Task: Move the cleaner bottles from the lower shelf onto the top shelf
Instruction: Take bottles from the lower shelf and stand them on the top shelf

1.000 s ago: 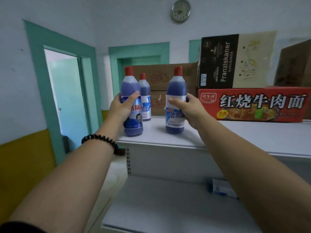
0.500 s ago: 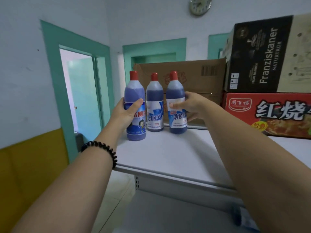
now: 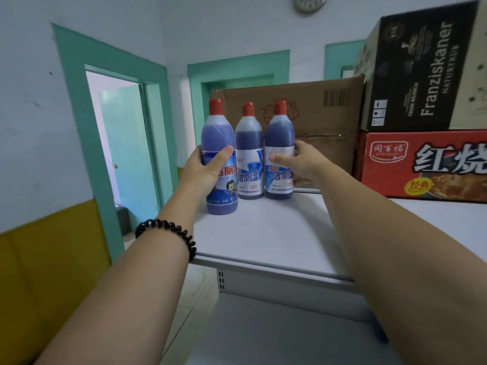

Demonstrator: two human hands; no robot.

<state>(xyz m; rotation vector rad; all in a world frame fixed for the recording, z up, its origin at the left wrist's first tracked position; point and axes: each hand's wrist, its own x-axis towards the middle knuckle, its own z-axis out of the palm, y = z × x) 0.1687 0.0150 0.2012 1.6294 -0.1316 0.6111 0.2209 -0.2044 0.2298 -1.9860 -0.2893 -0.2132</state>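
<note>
Three blue cleaner bottles with red caps stand upright in a row on the white top shelf [image 3: 276, 233]. My left hand [image 3: 204, 171] grips the left bottle [image 3: 218, 138], thumb across its label. My right hand [image 3: 297, 162] grips the right bottle [image 3: 279, 133] from its right side. Between them the middle bottle [image 3: 249, 143] stands free, close against both. The lower shelf [image 3: 276, 335] shows below as a bare white surface.
A brown cardboard box [image 3: 321, 114] stands right behind the bottles. At the right a black Franziskaner box [image 3: 421, 69] sits on a red noodle box [image 3: 427, 164]. The shelf's left end borders a teal doorway [image 3: 123, 154]. A clock [image 3: 309, 2] hangs on the wall.
Both hands have carried their bottles further back on the top shelf, up beside the middle bottle. My view has moved closer and a little to the left.
</note>
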